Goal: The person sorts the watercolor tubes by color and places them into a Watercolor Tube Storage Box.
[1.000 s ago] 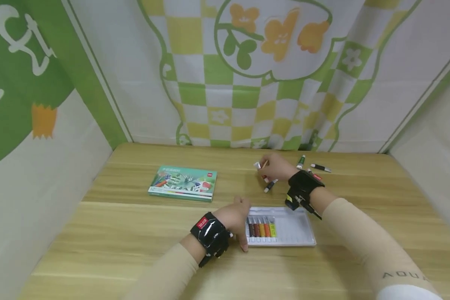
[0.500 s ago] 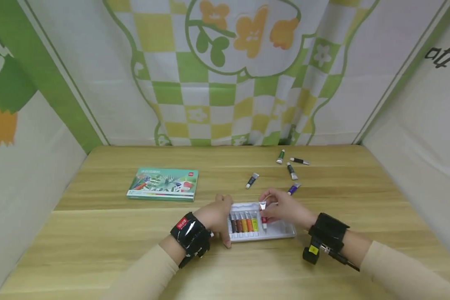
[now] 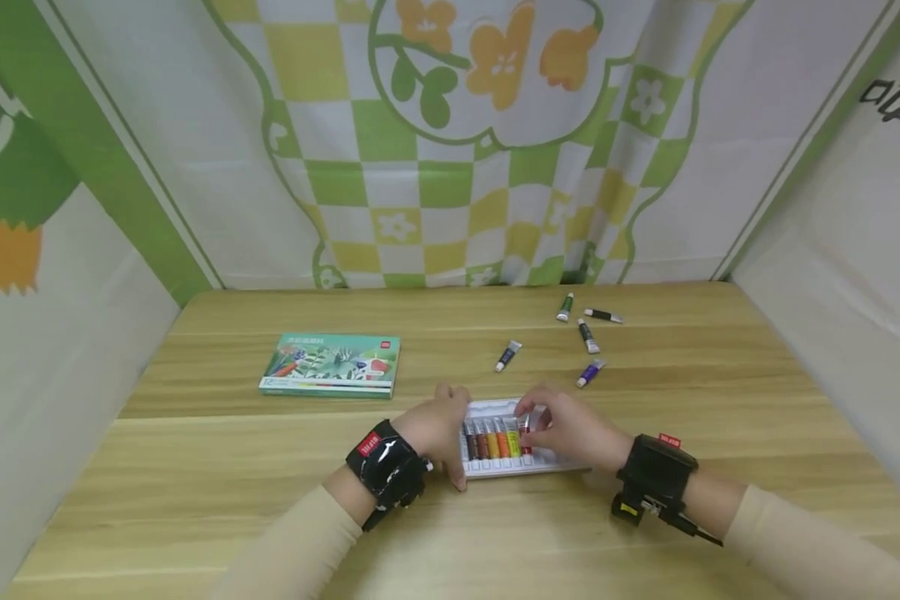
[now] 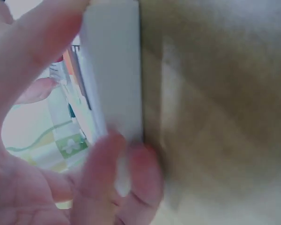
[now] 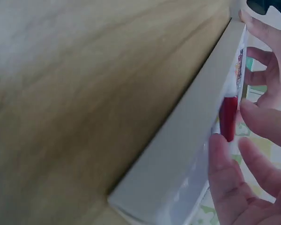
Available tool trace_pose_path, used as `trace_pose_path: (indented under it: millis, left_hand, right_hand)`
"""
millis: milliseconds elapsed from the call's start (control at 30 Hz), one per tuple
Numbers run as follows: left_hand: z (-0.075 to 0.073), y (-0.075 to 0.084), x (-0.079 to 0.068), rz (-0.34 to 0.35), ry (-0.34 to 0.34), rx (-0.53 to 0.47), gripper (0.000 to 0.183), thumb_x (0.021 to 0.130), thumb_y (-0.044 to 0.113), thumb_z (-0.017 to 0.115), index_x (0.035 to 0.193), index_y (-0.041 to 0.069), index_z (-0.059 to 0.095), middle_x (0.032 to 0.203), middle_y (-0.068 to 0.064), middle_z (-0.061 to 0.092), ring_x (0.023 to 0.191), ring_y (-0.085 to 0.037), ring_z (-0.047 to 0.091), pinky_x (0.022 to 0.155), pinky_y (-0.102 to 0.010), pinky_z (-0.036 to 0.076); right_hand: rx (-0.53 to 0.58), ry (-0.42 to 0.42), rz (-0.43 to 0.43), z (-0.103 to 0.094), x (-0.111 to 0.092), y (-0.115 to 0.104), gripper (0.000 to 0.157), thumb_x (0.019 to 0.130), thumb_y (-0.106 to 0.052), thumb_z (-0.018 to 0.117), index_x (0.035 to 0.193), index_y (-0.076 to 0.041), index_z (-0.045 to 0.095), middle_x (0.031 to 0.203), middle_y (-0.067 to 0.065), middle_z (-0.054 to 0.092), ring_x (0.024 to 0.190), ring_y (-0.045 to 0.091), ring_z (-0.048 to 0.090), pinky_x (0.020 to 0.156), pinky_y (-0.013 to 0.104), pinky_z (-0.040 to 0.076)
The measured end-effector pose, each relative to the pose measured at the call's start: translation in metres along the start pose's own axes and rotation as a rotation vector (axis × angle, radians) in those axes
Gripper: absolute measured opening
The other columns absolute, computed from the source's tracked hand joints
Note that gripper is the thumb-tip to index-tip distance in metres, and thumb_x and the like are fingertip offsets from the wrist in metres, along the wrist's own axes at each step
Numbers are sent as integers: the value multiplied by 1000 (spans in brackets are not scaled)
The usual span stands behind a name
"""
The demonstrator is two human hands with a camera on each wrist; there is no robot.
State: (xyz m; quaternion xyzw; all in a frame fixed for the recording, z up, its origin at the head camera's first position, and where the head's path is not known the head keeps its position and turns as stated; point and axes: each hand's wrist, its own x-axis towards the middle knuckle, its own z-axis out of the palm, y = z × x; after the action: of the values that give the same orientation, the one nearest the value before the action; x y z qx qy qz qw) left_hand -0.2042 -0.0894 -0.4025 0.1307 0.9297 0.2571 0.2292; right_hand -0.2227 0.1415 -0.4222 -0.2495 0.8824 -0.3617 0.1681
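Observation:
A white plastic tray (image 3: 491,407) lies on the table, with a row of paint tubes (image 3: 492,444) in its left part, brown through orange to yellow. My left hand (image 3: 438,427) grips the tray's left end, thumb at the near side and fingers at the far side; the left wrist view shows the tray's end wall (image 4: 114,70) between them. With curled fingers, my right hand (image 3: 573,427) holds a red paint tube (image 5: 228,117) down in the tray, right of the yellow one. In the head view that hand partly hides the red tube and the tray's right part.
Behind the tray lie loose paint tubes: a dark one (image 3: 508,356), a purple one (image 3: 591,373), another dark one (image 3: 588,336), a green one (image 3: 565,307) and a black one (image 3: 603,316). A flat teal paint box (image 3: 332,367) rests at the left. A patterned curtain (image 3: 442,183) hangs behind the table.
My right hand has come from the loose tubes to the tray, bringing the red paint tube, which has gone from upright above the tray to low beside the yellow one. My left hand stays on the tray.

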Motion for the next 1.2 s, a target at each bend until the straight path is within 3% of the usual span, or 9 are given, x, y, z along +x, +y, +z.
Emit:
trace_pose_path:
  millis: [200,400,667,967,1100,1200]
  left_hand:
    - [-6,8,3,58,20,213,111,46,20,105,140,-4,50,132,-21,48,115,-35,52,96,-45,51]
    - [-6,11,12,131,-4,189,111,56,28,103,148,2,48,141,-19,46,126,-33,48,103,-45,47]
    - [-3,9,22,174,14,199,110,56,25,103,149,1,49,144,-21,46,128,-35,48,104,-44,47]
    - [0,16,25,162,45,181,104,51,18,103,143,2,57,130,-16,52,113,-28,52,95,-40,50]
    - [4,18,21,146,49,162,103,51,17,103,141,1,58,127,-15,53,109,-26,53,93,-39,51]
    - [9,14,13,141,46,135,100,51,15,103,139,-2,58,125,-17,54,107,-27,54,92,-40,52]
  right_hand:
    - [-141,-7,-81,-6,-3,-3,22,86,-11,83,107,-10,76,115,4,64,100,21,61,81,33,55]
    - [-236,-30,-157,-7,-5,-3,25,86,-12,83,110,-7,78,114,6,71,107,25,66,92,44,55]
    - [-306,-56,-168,-10,-1,-6,25,85,-13,84,107,-4,79,111,8,72,106,25,68,92,44,56]
    - [-444,-124,-188,-15,7,-26,17,81,-13,88,93,-5,79,90,2,69,78,12,64,72,29,56]
    - [-429,-140,-170,-14,4,-23,18,81,-15,88,95,-6,80,91,0,70,79,9,63,73,27,55]
    - [-425,-191,-223,-12,2,-20,23,84,-20,86,101,-7,80,96,-1,72,85,7,64,77,27,55]
